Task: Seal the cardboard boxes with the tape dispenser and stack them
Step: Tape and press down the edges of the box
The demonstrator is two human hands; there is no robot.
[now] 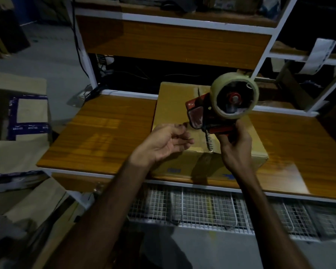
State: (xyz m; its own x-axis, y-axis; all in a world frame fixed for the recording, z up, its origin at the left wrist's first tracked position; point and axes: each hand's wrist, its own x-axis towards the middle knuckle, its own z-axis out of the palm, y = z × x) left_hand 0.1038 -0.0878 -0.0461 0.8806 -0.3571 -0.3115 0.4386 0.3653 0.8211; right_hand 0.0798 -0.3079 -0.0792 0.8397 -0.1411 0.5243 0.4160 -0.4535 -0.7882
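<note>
Your right hand [233, 144] is wrapped round the handle of the tape dispenser [219, 105], fingers curled tight on the red grip, holding it up in the air above the cardboard box [175, 105]. The tape roll sits at abt 1 o'clock from that hand, hub facing you; the red front plate and blade end point to abt 9 o'clock. A strip of tape hangs down from the blade end toward the box top, w/ its lower end near the front edge of the box; can't tell if it's stuck down.

Your left hand [167, 142] is palm up at 9 o'clock of the dispenser, fingers loosely spread and relaxed, holding nothing, fingertips just beside the blade end but not touching it. It hovers over the box's front left corner.

The box rests flaps-closed on the wooden table [105, 131], center seam running away from you toward 12 o'clock. More boxes [27, 113] w/ dark printed tape sit well apart at 9 o'clock, off the table. A wire rack [202, 208] runs under the table's front edge at 6 o'clock.
</note>
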